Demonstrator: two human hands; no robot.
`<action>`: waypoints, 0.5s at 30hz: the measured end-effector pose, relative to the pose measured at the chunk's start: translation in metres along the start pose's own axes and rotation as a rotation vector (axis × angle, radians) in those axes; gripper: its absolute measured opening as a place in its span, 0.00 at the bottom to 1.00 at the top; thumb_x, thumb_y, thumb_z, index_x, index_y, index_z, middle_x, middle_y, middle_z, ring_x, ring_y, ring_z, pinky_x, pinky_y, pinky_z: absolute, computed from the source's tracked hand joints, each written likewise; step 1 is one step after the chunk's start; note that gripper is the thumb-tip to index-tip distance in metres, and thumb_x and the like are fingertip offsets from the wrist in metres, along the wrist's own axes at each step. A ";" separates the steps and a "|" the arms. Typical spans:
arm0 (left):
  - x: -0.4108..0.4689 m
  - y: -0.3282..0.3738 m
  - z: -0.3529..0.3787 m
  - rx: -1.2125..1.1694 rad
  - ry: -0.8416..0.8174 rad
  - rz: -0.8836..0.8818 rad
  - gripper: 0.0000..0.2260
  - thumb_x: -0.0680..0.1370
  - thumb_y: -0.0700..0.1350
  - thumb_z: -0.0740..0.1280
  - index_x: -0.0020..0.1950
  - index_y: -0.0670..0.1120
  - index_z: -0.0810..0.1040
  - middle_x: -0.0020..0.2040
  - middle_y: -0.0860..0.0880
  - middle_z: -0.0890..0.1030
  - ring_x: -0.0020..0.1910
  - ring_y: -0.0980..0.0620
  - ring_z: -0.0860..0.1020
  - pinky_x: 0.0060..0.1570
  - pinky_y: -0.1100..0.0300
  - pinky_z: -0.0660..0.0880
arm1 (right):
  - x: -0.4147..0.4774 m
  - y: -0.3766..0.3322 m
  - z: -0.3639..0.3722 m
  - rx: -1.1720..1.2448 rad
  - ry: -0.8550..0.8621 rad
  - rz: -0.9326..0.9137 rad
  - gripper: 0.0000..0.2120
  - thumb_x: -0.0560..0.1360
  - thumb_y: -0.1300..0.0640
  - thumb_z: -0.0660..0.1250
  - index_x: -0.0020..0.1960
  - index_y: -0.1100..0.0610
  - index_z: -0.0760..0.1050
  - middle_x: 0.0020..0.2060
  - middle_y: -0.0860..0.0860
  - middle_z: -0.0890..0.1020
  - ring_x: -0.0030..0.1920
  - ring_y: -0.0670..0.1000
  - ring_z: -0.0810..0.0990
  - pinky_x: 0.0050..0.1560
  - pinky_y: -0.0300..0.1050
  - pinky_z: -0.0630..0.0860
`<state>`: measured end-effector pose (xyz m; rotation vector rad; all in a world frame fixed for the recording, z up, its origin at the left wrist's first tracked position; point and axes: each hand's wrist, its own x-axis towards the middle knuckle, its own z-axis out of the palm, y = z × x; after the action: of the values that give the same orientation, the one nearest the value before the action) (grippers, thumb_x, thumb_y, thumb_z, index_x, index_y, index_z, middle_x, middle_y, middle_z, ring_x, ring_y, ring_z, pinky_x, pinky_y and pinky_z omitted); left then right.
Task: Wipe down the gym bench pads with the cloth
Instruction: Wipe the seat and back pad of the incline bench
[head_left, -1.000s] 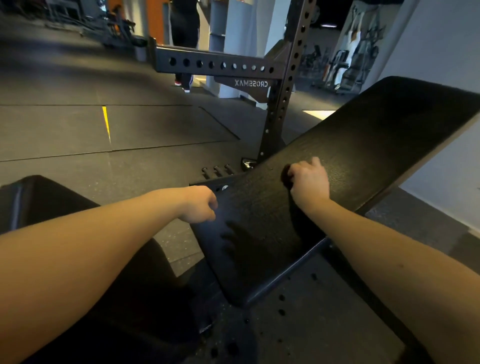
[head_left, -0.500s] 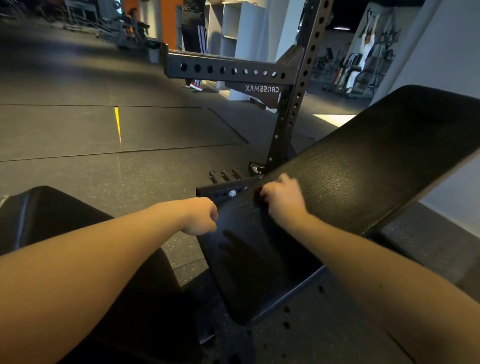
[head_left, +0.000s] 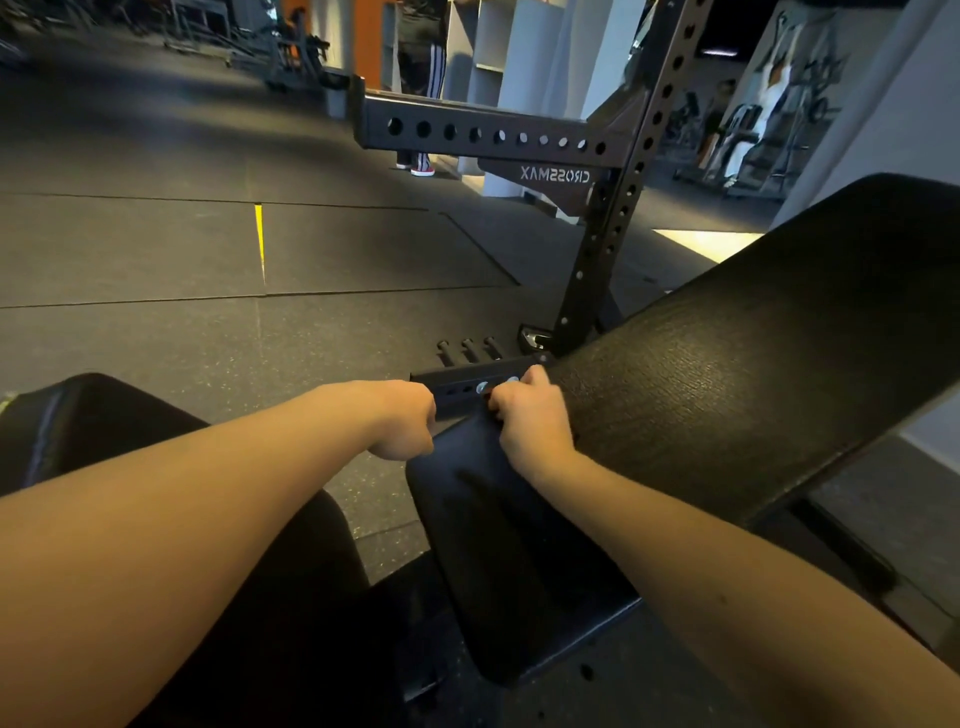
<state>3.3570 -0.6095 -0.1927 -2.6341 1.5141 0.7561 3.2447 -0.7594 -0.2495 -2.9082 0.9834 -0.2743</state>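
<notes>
Cloth (head_left: 489, 401), soft and limp, barely shows inside your clenched right hand (head_left: 532, 421) at the left edge of the back pad (head_left: 727, 374), so grip it bunched; left hand (head_left: 408, 423) fisted, seemingly empty.

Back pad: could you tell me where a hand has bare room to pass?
Free: the back pad above the right hand, and its lower end between the forearms. Crowded: its left edge, where the left hand sits close.

The back pad (head_left: 753, 395) slopes up to the right. The right hand (head_left: 530, 415) lies on its left edge, with a cloth (head_left: 489, 399) mostly hidden beneath it. The left hand (head_left: 402, 421) is just left of that edge. The seat pad (head_left: 104, 426) lies lower left, and the rack (head_left: 613, 244) stands behind.
</notes>
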 end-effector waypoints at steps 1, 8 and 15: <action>0.000 0.001 -0.001 0.017 -0.004 -0.008 0.15 0.81 0.47 0.65 0.68 0.47 0.77 0.59 0.46 0.81 0.57 0.47 0.79 0.62 0.50 0.75 | -0.002 -0.001 0.005 -0.013 -0.026 -0.058 0.15 0.76 0.57 0.73 0.62 0.50 0.78 0.63 0.54 0.70 0.62 0.57 0.73 0.65 0.53 0.74; 0.002 0.015 -0.001 0.052 0.015 0.008 0.18 0.81 0.48 0.64 0.70 0.47 0.75 0.60 0.46 0.80 0.58 0.46 0.79 0.59 0.51 0.76 | 0.034 0.069 -0.048 -0.210 0.176 -0.001 0.15 0.76 0.62 0.68 0.60 0.51 0.82 0.56 0.54 0.79 0.60 0.60 0.74 0.59 0.52 0.74; 0.001 0.012 0.000 0.114 -0.011 -0.021 0.15 0.82 0.45 0.64 0.68 0.45 0.76 0.56 0.45 0.80 0.54 0.46 0.79 0.52 0.53 0.74 | -0.002 0.006 -0.011 -0.058 0.051 0.004 0.11 0.79 0.59 0.68 0.60 0.51 0.79 0.59 0.53 0.75 0.64 0.57 0.72 0.66 0.55 0.71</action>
<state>3.3482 -0.6170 -0.1903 -2.5557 1.4770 0.6609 3.2374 -0.7633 -0.2397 -2.9648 1.0218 -0.3275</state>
